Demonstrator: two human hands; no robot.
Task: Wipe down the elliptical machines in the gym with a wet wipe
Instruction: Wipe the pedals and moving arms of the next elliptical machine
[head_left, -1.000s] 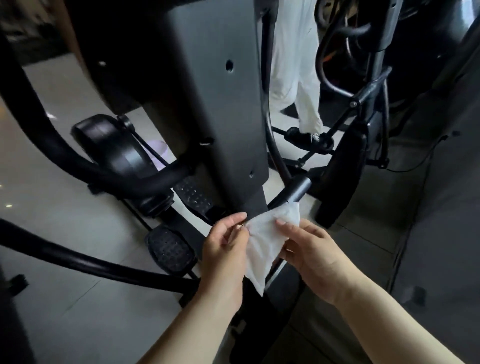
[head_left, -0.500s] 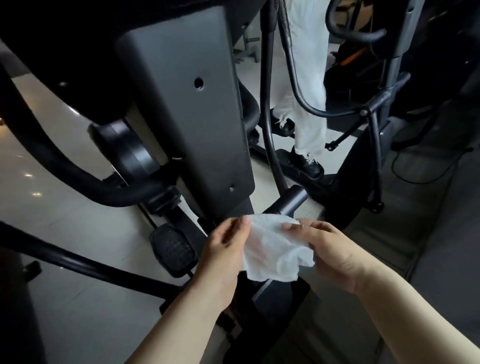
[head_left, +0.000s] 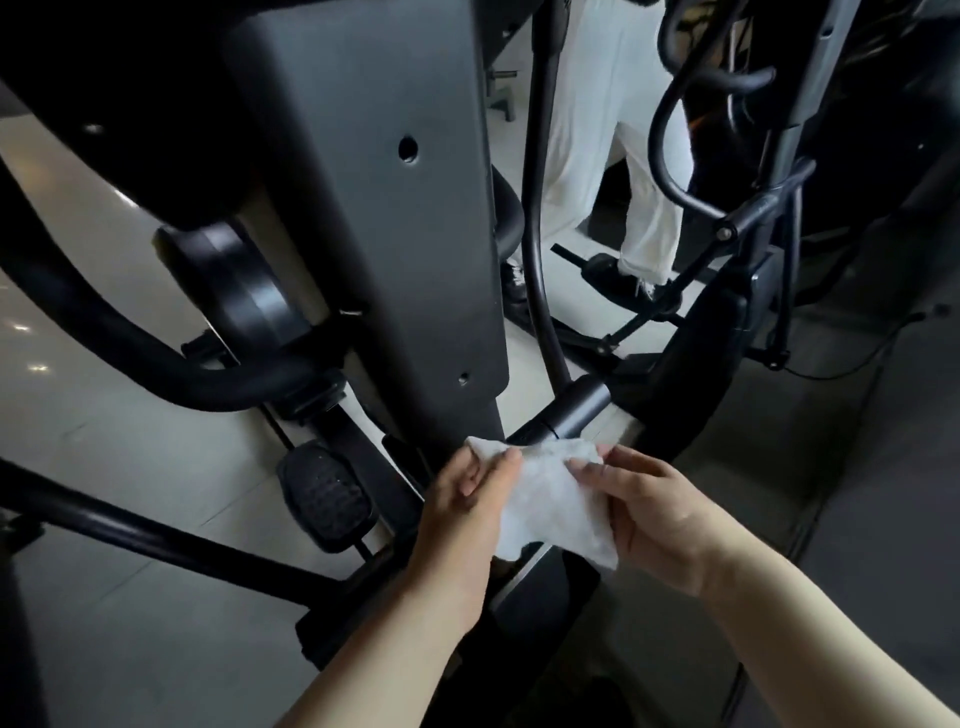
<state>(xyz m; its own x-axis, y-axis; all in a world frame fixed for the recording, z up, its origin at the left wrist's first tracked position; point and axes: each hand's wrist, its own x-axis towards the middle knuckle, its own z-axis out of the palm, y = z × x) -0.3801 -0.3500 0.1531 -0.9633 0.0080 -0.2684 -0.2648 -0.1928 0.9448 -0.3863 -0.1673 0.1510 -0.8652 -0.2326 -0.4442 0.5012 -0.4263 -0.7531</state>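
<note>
Wipe: the wet wipe (head_left: 550, 499) hangs spread between both hands at the lower centre of the frame, just below the foot of the elliptical machine's grey column (head_left: 395, 234). I cannot tell whether it touches the machine.
Left hand: the left hand (head_left: 462, 514) pinches the wipe's upper left edge with curled fingers.
Right hand: the right hand (head_left: 660, 514) pinches the upper right edge in the same way.
Handling: the wipe is probably light, limp and damp, so it will sag and bunch. It is best held by the edges to open it, then pressed flat under the palm against the hard, smooth column.
Hidden: the left hand covers part of the wipe, and I cannot tell whether it is folded double. The column's top is cut off at the upper edge. The dark frame parts at the lower centre blur together. A person in white trousers (head_left: 613, 130), upper right, shows only as legs.
</note>
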